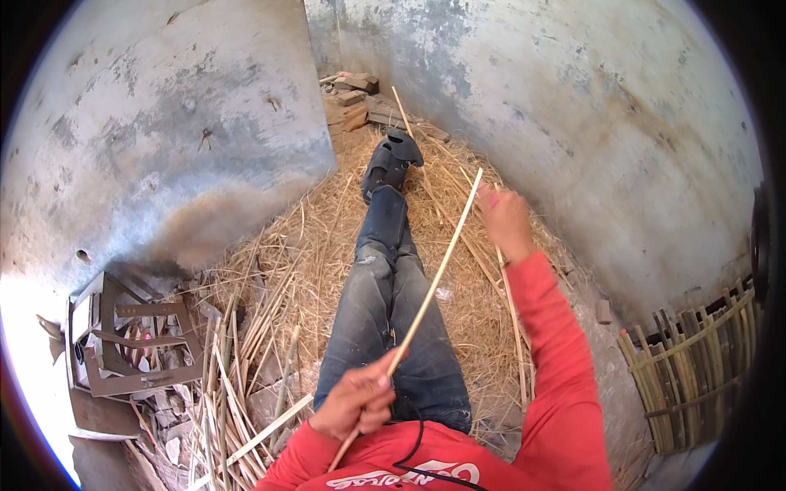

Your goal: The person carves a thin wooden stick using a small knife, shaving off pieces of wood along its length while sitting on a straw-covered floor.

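A long, pale bamboo strip (443,270) slants up across my lap, from my waist toward the far right. My left hand (356,401) is closed round its lower part, close to my belly, and the tail end sticks out below the fist. Beside the strip's far tip is my right hand (505,222), with the arm stretched forward. Its fingers are curled and slightly blurred; a small pink spot shows at them, and what they hold, if anything, is hidden. My legs (381,290), in worn dark jeans, lie stretched out under the strip.
Several split bamboo strips (233,393) are heaped at my left, beside a broken brown frame (143,376). Shavings (458,327) cover the floor around my legs. Bricks (356,86) lie in the far corner. A slatted bamboo panel (696,360) leans at the right wall (589,131).
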`<state>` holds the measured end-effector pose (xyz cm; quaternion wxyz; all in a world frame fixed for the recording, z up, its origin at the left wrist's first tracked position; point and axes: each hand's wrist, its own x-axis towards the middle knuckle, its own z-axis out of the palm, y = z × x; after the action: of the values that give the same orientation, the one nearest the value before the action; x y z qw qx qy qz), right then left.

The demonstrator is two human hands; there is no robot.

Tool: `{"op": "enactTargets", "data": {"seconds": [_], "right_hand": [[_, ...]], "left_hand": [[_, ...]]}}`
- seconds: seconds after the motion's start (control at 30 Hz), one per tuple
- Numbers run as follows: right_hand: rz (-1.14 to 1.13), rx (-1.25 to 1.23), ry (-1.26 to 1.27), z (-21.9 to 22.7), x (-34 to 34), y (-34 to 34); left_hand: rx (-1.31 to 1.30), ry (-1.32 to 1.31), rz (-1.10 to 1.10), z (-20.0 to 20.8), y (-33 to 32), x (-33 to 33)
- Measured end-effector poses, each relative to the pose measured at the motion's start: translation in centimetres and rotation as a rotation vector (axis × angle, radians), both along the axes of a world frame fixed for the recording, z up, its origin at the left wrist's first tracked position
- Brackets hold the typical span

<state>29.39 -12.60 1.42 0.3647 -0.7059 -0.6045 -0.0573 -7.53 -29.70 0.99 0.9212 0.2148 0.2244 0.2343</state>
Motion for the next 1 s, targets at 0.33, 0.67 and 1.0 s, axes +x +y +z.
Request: {"op": "enactTargets", "data": {"seconds": [0.33, 0.67, 1.0], "right_hand": [[0.307, 0.132, 0.473, 3.4, -4.5, -3.6], [0.457, -0.076, -0.123, 0.9, -12.3, -10.4], [0.424, 0.098, -0.346, -1.2, -9.2, -4.0]], "left_hand": [[0.136, 0.003, 0.091, -0.1, 2.0, -0.1], [0.246, 0.223, 0.189, -0.2, 2.0, 0.6], [0.223, 0.287, 0.194, -1.0, 2.1, 0.7]]}}
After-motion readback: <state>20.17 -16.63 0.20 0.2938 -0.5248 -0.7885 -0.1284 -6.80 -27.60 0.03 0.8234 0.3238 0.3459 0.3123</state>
